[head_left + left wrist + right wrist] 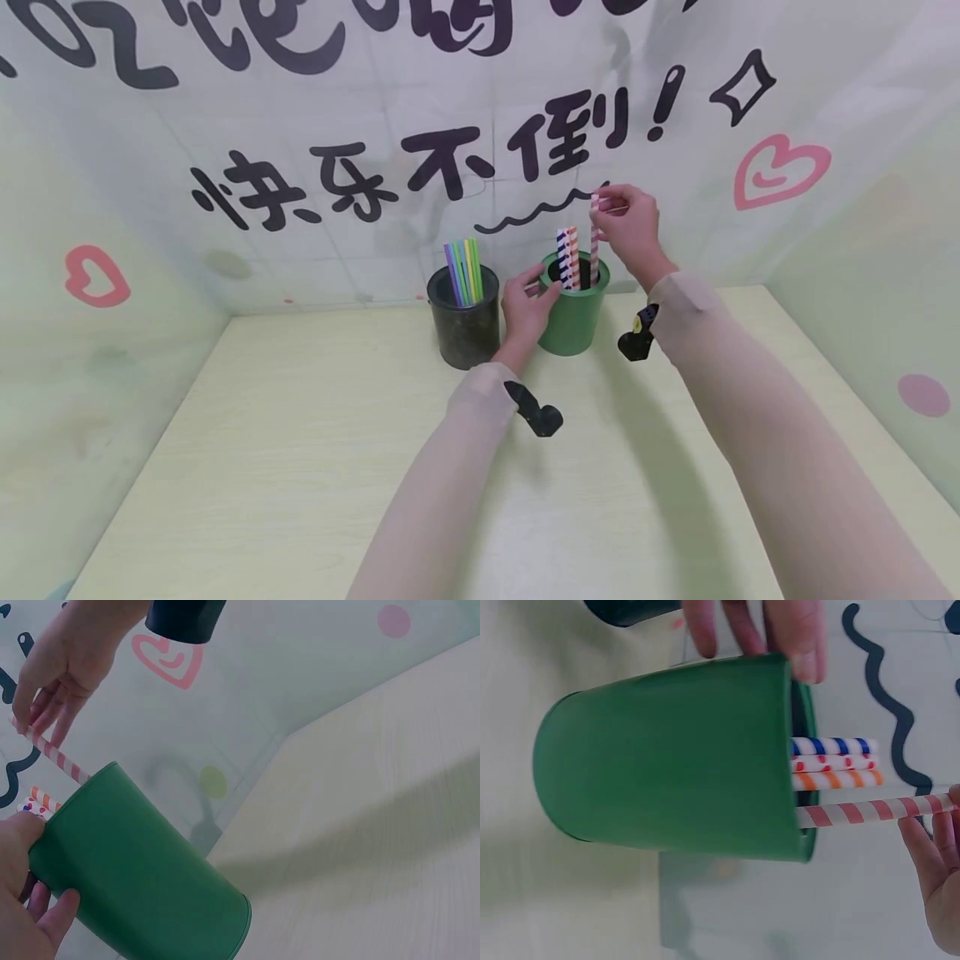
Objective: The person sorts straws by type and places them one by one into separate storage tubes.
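Observation:
A green cylindrical cup (572, 327) stands on the tabletop near the back wall. My left hand (527, 308) holds it at the rim from the left side. Above its right side, my right hand (632, 227) pinches the upper end of a pink-and-white striped paper straw (870, 811). The straw's lower end is inside the cup, hidden by the wall. Three more paper straws lean together in the cup: a blue-striped one (832, 745), a red-dotted one (836, 763) and an orange-striped one (836, 780).
Just left of the green cup stands a black cup (467, 337) holding several thin coloured straws (465, 271). Behind both is a white printed wall sheet (420, 225). The pale wooden tabletop (285, 467) extends toward me, with side walls at left and right.

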`<state>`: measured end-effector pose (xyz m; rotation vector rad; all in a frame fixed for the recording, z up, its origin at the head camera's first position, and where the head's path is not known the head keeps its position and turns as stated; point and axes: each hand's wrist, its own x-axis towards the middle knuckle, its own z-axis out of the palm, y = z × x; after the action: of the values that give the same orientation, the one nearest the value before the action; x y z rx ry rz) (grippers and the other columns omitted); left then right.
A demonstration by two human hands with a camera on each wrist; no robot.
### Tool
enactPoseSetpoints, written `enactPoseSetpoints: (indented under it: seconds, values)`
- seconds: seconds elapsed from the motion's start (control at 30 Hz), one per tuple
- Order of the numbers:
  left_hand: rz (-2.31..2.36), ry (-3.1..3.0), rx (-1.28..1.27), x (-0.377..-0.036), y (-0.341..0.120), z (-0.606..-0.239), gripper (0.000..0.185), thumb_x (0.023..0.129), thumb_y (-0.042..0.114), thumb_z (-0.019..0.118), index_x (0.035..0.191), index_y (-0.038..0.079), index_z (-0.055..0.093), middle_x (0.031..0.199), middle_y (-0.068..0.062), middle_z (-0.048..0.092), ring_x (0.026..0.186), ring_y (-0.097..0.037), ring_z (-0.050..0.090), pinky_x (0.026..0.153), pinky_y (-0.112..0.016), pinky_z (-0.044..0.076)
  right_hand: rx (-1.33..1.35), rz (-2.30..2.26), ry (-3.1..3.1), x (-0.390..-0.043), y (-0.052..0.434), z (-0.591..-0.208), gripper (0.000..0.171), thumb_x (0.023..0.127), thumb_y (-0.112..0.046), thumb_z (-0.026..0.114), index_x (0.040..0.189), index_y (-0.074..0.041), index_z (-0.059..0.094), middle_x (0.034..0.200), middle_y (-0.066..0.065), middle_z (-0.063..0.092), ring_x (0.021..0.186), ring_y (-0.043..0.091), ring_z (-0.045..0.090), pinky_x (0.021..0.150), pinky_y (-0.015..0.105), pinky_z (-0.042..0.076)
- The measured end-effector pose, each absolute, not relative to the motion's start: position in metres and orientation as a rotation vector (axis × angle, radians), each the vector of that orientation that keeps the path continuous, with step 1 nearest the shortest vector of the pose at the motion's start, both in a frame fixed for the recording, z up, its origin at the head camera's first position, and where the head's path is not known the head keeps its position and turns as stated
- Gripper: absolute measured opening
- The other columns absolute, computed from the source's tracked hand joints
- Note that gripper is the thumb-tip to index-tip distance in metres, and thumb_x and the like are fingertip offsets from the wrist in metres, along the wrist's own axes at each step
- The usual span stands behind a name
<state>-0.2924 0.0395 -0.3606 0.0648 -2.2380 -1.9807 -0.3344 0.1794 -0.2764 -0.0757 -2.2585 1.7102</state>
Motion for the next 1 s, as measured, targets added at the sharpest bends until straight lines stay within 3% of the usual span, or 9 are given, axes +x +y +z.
enactPoseSetpoints:
  seconds: [0.53,0.8,1.0]
  values:
    - [-1.961,-2.249,0.080,-0.295,0.039,-0.361,0.042,0.081,0.014,0.069,0.121,0.009,0.059,0.119,-0.010,0.051,0.102,-0.021,0.055,0.082,-0.024,0.050,-0.182,1.686,-2.391,-0.340,0.175,-0.311,0.033,0.084,-0.002,0.061,0.117,0.000,0.057,0.097,0.009,0.055,0.081,0.013,0.053,0.069,0.022,0.054]
    - [-1.960,-2.267,0.088,-0.297,0.039,-0.359,0.043,0.080,0.014,0.070,0.121,0.009,0.059,0.116,-0.011,0.051,0.100,-0.021,0.056,0.079,-0.022,0.051,-0.213,1.696,-2.383,-0.344,0.173,-0.314,0.033,0.084,-0.001,0.062,0.116,-0.001,0.058,0.094,0.009,0.055,0.077,0.012,0.054,0.068,0.023,0.054]
    - [-1.916,-2.342,-0.029,-0.298,0.030,-0.357,0.042,0.084,0.017,0.066,0.124,0.008,0.057,0.122,-0.013,0.050,0.104,-0.027,0.055,0.084,-0.028,0.050,-0.221,1.681,-2.470,-0.343,0.174,-0.309,0.035,0.085,-0.004,0.060,0.120,-0.002,0.057,0.100,0.010,0.055,0.083,0.014,0.053,0.072,0.025,0.054]
